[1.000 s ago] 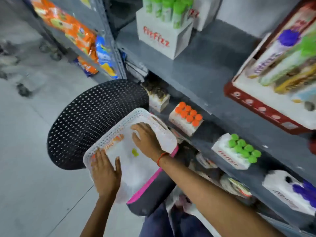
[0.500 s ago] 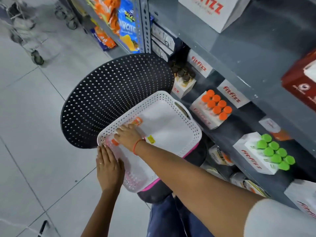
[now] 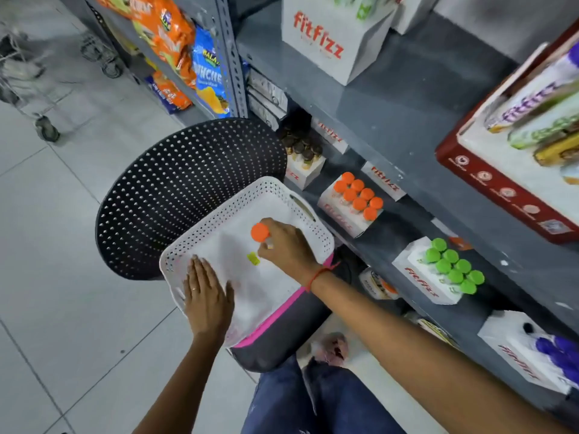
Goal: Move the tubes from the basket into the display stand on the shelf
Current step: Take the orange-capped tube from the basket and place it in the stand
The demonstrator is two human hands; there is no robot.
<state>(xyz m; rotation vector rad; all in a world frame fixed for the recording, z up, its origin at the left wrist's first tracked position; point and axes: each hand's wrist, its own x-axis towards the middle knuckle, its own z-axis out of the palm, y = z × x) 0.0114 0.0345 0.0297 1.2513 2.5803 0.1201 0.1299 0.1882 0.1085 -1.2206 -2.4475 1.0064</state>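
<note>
A white perforated basket (image 3: 244, 198) rests on a black chair in front of the shelves. My right hand (image 3: 286, 245) is over the basket's middle and grips an orange-capped tube (image 3: 260, 232), cap toward the camera. My left hand (image 3: 206, 297) lies flat on the basket's near left rim. A small yellow-green item (image 3: 253, 258) lies on the basket floor. On the lower shelf stands a white display stand (image 3: 343, 211) holding several orange-capped tubes (image 3: 358, 198), to the right of the basket.
A black perforated chair back (image 3: 188, 189) rises behind the basket. More stands hold green-capped tubes (image 3: 451, 266) and purple-capped tubes (image 3: 557, 355) on the same shelf. A red-edged box (image 3: 501, 183) sits on the upper shelf (image 3: 407, 95). Snack bags (image 3: 175, 42) hang at the left.
My right hand moved from the basket's left side to its middle and picked up an orange-capped tube, now lifted off the floor. The left hand stayed on the rim.
</note>
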